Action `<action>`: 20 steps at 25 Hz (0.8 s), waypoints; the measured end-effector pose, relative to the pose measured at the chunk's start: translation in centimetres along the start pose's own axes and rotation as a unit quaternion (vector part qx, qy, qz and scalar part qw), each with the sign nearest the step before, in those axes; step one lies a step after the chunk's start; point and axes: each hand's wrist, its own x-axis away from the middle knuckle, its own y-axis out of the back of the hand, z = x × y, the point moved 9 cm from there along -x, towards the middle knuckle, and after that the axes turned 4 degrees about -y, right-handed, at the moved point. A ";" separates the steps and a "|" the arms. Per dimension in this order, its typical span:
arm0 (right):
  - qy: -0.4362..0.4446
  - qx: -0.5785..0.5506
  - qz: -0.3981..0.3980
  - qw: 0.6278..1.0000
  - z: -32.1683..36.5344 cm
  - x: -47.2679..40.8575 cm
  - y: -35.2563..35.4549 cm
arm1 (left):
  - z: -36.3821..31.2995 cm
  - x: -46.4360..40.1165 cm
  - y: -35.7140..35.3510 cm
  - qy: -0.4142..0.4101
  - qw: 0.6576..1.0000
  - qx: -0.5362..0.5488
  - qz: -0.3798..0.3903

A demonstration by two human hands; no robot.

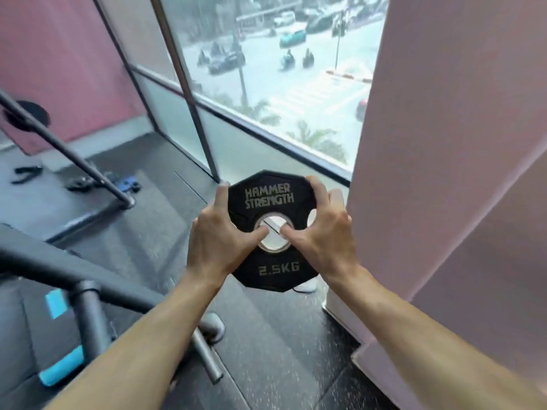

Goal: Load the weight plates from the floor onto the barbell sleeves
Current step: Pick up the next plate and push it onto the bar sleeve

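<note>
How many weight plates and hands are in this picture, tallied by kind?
Black polygonal rubber weight plate marked 2.5KG: 1
Bare hands gripping that plate: 2, the left hand and the right hand
Total: 3

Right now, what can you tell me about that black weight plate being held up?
The weight plate is black, many-sided and looks rubber-coated, with a shiny metal ring round its centre hole. Pale lettering reads HAMMER STRENGTH above the hole and 2.5KG below. It is held in the air, face toward the camera, above the dark gym floor. The left hand and right hand grip its opposite edges, thumbs reaching toward the ring.
</note>
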 end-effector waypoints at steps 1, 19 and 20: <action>0.035 -0.012 -0.021 0.999 3.9 -1.2 2.3 | -1.9 -1.5 3.9 -0.016 1.000 0.004 -0.027; 0.312 -0.252 -0.045 0.915 53.1 8.6 13.6 | -10.1 5.9 58.3 -0.101 0.922 -0.138 -0.348; 0.322 -0.261 -0.039 0.909 55.4 10.3 13.1 | -9.5 7.4 60.9 -0.102 0.918 -0.140 -0.356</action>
